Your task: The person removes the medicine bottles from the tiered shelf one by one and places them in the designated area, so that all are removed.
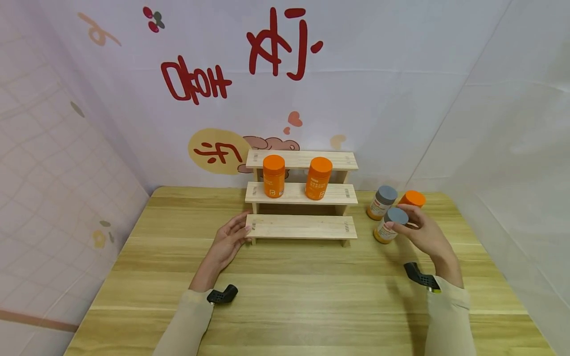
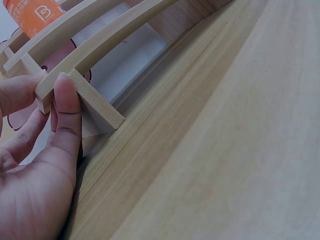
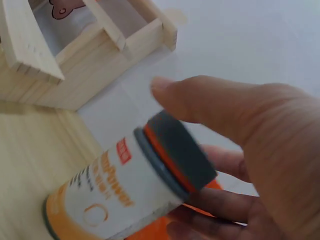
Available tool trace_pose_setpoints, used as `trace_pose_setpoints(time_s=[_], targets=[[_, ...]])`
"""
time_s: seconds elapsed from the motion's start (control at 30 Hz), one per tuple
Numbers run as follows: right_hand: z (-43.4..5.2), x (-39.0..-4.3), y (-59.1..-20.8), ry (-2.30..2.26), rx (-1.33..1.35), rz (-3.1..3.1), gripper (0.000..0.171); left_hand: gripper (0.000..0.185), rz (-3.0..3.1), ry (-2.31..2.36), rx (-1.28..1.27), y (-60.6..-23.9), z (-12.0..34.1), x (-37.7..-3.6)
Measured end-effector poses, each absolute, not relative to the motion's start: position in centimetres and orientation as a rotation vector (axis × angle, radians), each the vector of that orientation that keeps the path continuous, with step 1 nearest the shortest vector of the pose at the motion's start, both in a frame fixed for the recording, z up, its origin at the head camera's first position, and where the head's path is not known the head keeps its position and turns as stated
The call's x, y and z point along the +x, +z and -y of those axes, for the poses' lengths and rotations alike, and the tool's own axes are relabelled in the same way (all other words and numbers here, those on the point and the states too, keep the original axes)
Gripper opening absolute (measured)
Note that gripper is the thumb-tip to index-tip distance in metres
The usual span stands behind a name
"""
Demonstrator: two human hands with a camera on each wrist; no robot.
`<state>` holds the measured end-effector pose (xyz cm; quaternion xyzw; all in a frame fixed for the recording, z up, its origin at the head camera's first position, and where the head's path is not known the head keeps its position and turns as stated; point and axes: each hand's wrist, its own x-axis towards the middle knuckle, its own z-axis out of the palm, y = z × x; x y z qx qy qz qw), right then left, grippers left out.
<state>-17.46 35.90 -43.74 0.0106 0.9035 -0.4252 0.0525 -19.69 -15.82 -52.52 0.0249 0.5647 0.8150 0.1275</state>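
Holding a grey-capped bottle beside the wooden rack

Curling around the grey-capped bottle (image 1: 391, 225), the right hand (image 1: 425, 232) holds it tilted, just to the right of the stepped wooden rack (image 1: 301, 226). A second grey-capped bottle (image 1: 382, 202) and an orange-capped bottle (image 1: 411, 199) stand close behind on the bench (image 1: 303, 291). The left hand (image 1: 227, 243) pinches the left end of the lowest step. Two orange bottles (image 1: 273, 176) stand on the middle step.
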Motion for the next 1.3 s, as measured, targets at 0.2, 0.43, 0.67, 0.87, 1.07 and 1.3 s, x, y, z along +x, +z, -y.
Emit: trace_pose_setpoints(time_s=[0.2, 0.43, 0.67, 0.87, 1.07, 1.3], targets=[[-34.9, -17.1, -42.2, -1.368, 0.046, -2.812, 0.08, 0.062, -1.64, 2.371, 0.081, -52.5, 15.8, -19.7], [-33.1, -16.5, -40.7, -1.474, 0.066, -2.861, 0.076, 0.062, -1.652, 2.365, 0.084, -52.3, 15.7, -19.8], [-31.0, -16.7, -40.3, -1.505, -0.043, -2.936, 0.072, 0.062, -1.646, 2.368, 0.076, -52.2, 15.6, -19.7], [-28.9, -17.3, -40.8, -1.651, -0.193, -2.927, 0.065, 0.064, -1.665, 2.355, 0.087, -52.4, 15.9, -19.7], [-26.9, -17.8, -41.1, -1.754, -0.29, -2.835, 0.067, 0.064, -1.676, 2.35, 0.087, -52.4, 16.1, -19.6], [-25.6, -18.3, -40.9, -1.75, -0.381, -2.802, 0.068, 0.065, -1.661, 2.349, 0.095, -52.4, 15.8, -19.7]])
